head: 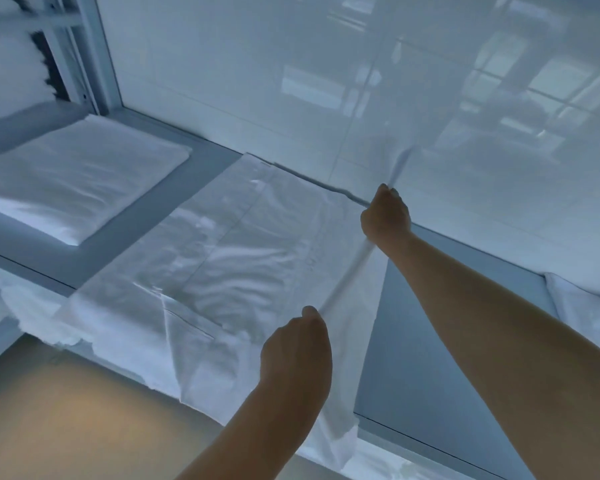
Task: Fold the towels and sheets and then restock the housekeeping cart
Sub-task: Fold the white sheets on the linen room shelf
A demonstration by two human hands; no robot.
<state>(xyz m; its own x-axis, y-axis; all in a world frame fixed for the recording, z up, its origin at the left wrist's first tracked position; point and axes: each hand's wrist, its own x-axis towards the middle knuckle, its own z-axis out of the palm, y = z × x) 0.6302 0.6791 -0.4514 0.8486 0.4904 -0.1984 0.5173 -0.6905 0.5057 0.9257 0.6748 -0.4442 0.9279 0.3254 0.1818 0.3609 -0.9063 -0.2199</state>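
We hold the right edge of the white sheet, which lies on the grey table. Our left hand and right hand both pinch this edge with curled fingers. We should keep it tight and bring it over evenly. A folded sheet lies left, more linen right; nothing blocks us.

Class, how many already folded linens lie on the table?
1: a folded white linen lies on the grey table, far left. The sheet the hands grip is unfinished; others may be out of view.
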